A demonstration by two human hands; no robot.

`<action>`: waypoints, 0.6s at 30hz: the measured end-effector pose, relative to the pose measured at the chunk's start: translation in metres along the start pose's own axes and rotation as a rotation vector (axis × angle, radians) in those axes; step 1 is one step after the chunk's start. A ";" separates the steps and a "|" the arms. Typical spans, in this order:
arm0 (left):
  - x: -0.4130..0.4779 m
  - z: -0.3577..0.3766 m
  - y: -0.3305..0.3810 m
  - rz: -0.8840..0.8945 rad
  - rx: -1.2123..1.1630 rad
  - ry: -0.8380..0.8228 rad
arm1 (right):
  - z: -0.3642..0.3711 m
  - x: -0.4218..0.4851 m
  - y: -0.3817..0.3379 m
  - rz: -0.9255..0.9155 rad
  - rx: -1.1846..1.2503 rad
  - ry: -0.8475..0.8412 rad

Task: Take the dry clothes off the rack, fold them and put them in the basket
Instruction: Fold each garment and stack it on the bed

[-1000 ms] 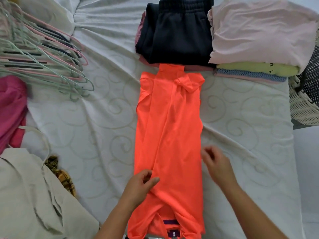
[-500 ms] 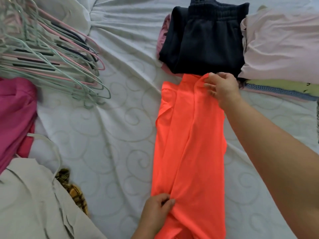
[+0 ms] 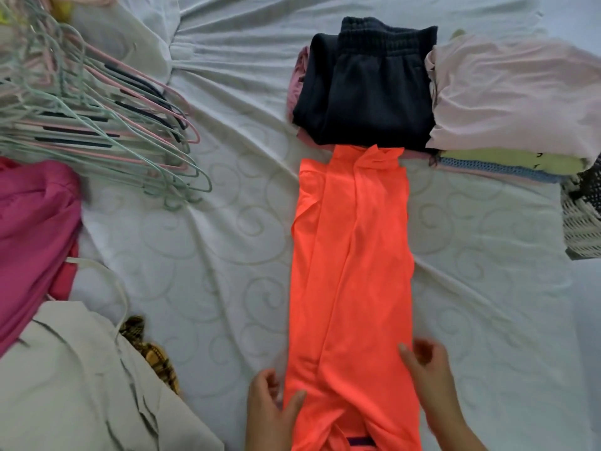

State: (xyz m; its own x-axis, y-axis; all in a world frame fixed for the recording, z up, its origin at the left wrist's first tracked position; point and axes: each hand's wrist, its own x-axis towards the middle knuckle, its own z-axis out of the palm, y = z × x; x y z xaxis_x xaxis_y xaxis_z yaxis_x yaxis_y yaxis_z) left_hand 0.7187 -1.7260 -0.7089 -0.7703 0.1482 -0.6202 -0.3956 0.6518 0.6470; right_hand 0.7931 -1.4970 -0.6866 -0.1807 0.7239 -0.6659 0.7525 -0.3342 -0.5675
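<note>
Long neon-orange synthetic garment, folded into a narrow strip, lies centre frame on white quilted bedsheet. Lower-left edge pinched by left hand. Blurred right hand seems to lie flat on lower-right edge. Fabric judged light, limp, slippery: grip near corners.

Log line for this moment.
step: folding | orange shirt: long strip on bed | left hand: pinches near left edge | right hand: rests on near right edge
</note>
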 end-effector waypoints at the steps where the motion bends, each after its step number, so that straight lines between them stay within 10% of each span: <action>1: -0.007 0.000 0.000 -0.096 -0.033 -0.055 | -0.003 -0.013 0.018 0.025 -0.013 -0.035; 8: -0.030 0.017 0.002 -0.196 -0.052 -0.069 | -0.027 -0.045 0.045 0.003 -0.219 -0.311; 18: -0.071 0.005 -0.004 -0.177 -0.111 -0.005 | -0.051 -0.056 0.083 -0.117 -0.182 -0.291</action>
State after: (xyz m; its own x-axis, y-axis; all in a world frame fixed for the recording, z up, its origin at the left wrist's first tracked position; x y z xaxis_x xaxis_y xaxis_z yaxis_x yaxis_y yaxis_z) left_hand 0.7777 -1.7354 -0.6693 -0.6815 0.0419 -0.7306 -0.5778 0.5819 0.5724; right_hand 0.8981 -1.5351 -0.6718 -0.4254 0.5402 -0.7261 0.8117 -0.1271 -0.5701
